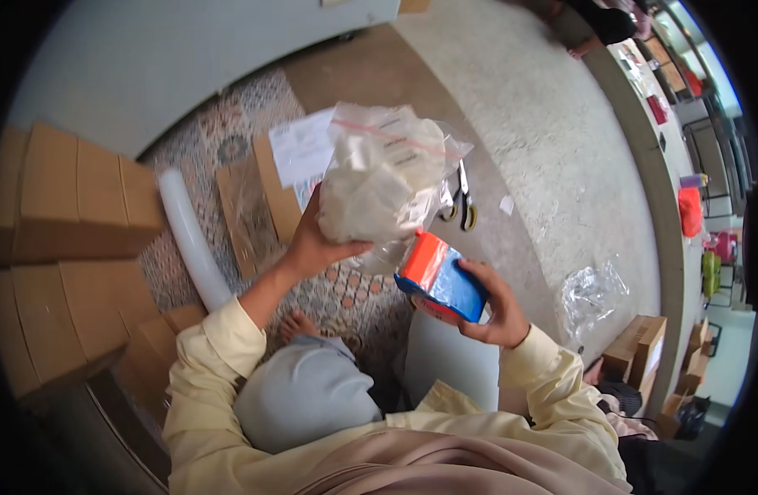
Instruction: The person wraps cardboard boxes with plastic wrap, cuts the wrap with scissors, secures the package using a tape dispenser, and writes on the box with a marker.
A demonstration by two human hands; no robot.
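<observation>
My left hand (313, 239) grips the lower left side of a clear zip bag (387, 177) with a red seal strip and pale, bulky contents. In my right hand (501, 309) is a blue and orange tape dispenser (445, 276), fingers wrapped round its right end. The dispenser is just below the bag's lower right corner, close to the plastic. Beyond the bag, black-and-yellow-handled scissors (461, 202) lie on the floor, partly covered by it in this view. A white printed sheet (300, 148) rests on flat cardboard (271, 194) behind my left hand.
Stacked cardboard boxes (73, 181) stand at the left beside a pale plastic roll (189, 235). Crumpled clear plastic (592, 297) lies on the floor to the right, near smaller cartons (639, 351). Part of another person (606, 25) shows at the top right.
</observation>
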